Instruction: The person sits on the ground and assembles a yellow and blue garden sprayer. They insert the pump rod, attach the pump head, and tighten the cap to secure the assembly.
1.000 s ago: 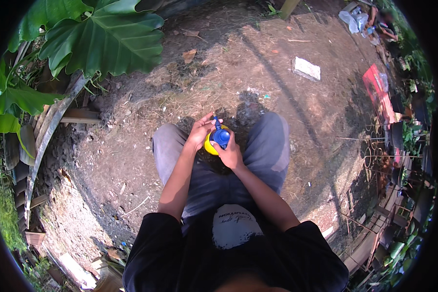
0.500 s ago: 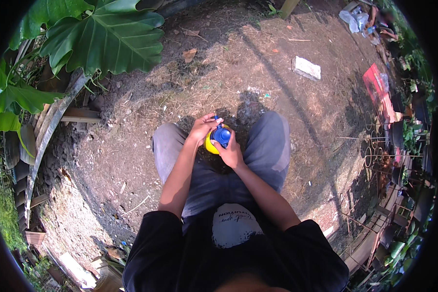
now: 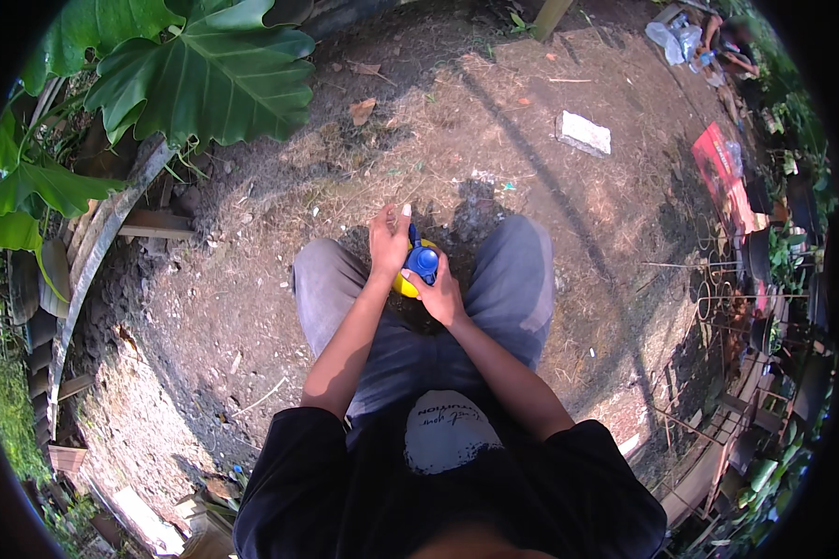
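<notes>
Between my knees is a yellow spray bottle (image 3: 405, 286) with a round blue pump top (image 3: 423, 262) and a blue nozzle pointing away from me. My right hand (image 3: 444, 293) wraps the bottle's right side, its thumb across the front just below the blue top. On the other side, my left hand (image 3: 388, 244) is raised beside the nozzle, thumb and fingers apart, holding nothing that I can see. Whether its edge touches the bottle I cannot tell. The bottle's lower part is hidden by my hands and the shade between my legs.
Dry dirt ground (image 3: 298, 196) surrounds me. A white block (image 3: 584, 133) lies ahead on the right, and a red panel (image 3: 715, 163) farther right. Large green leaves (image 3: 210, 79) overhang the far left. Thin metal rods (image 3: 690, 265) stick out at right. Another person (image 3: 732, 47) is at the far right.
My left hand has come off the blue nozzle, its thumb and fingers lifting apart. The right hand keeps its hold on the bottle.
</notes>
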Demonstrator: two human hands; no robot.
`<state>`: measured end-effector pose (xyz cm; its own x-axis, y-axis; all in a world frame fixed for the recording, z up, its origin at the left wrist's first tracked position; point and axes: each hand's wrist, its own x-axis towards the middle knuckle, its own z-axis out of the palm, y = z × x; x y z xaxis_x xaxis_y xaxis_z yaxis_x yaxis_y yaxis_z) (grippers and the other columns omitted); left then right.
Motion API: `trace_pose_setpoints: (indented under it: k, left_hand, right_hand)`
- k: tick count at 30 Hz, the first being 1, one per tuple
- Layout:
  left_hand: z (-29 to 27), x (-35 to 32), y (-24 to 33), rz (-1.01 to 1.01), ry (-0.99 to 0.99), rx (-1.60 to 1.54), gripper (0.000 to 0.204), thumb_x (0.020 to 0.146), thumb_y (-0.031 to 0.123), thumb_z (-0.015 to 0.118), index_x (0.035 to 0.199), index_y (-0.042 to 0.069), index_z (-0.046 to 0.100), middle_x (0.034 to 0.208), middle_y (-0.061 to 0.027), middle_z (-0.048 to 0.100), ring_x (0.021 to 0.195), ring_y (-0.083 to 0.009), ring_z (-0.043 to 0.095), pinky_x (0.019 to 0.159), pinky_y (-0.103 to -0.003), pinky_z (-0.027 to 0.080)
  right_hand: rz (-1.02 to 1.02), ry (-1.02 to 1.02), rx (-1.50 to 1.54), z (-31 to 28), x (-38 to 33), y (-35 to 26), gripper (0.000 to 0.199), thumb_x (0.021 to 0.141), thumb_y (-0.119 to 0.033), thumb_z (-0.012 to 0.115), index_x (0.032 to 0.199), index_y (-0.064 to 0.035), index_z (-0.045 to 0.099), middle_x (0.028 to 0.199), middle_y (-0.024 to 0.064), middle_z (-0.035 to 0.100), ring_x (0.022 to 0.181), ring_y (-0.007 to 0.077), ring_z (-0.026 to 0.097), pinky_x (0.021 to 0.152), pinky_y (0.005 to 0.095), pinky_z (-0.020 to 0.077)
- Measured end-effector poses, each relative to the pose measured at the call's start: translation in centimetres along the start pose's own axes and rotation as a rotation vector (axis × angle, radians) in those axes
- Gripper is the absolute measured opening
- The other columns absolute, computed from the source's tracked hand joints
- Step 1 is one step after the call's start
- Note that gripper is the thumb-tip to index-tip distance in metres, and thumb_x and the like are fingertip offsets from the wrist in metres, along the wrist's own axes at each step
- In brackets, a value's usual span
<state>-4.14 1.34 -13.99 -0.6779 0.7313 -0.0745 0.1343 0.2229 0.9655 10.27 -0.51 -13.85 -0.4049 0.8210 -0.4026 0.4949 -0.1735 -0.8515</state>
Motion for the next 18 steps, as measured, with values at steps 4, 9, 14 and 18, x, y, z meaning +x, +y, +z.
trace_pose_setpoints:
  k: [4, 9, 14, 18]
  left_hand:
    - [0.3, -2.3, 2.6, 0.082, -0.607, -0.299, 0.031, 0.099, 0.027, 0.059, 0.082, 0.002, 0.066, 0.082, -0.0072, 0.069, 0.072, -0.0093, 0.064, 0.065, -0.024, 0.049]
    - [0.2, -3.3, 9.4, 0.046, -0.447, -0.085, 0.048, 0.097, 0.029, 0.063, 0.057, 0.001, 0.059, 0.049, -0.0009, 0.055, 0.045, -0.0050, 0.050, 0.043, -0.024, 0.037]
    - [-2.3, -2.9, 18.9, 0.270, -0.600, 0.250, 0.044, 0.096, 0.034, 0.062, 0.066, 0.003, 0.068, 0.048, -0.0071, 0.057, 0.047, -0.0191, 0.062, 0.049, -0.036, 0.046]
    - [0.5, -3.6, 18.1, 0.683, -0.266, 0.599, 0.024, 0.094, 0.028, 0.059, 0.105, 0.011, 0.073, 0.097, -0.0094, 0.070, 0.092, -0.0284, 0.068, 0.101, -0.056, 0.043]
  right_hand:
    - [-0.039, -0.192, 0.338, 0.9, 1.7, 4.8, 0.067, 0.097, -0.032, 0.059, 0.146, -0.0059, 0.023, 0.087, 0.0100, 0.062, 0.068, 0.0159, 0.064, 0.061, 0.0320, 0.0517]
    - [-0.056, -0.249, 0.395, 0.9, 1.7, 4.0, 0.035, 0.102, -0.020, 0.048, 0.130, -0.0057, 0.034, 0.084, 0.0047, 0.057, 0.063, 0.0119, 0.057, 0.058, 0.0287, 0.0481]
    - [-0.006, -0.337, 0.511, 0.3, 1.2, 4.7, 0.046, 0.102, -0.015, 0.047, 0.143, -0.0077, 0.027, 0.090, 0.0049, 0.056, 0.067, 0.0123, 0.054, 0.057, 0.0285, 0.0474]
    - [-0.205, -0.206, 0.495, -0.6, -0.5, 1.1, 0.015, 0.100, -0.007, 0.044, 0.114, -0.0058, 0.050, 0.085, 0.0034, 0.054, 0.067, 0.0119, 0.053, 0.055, 0.0287, 0.0459]
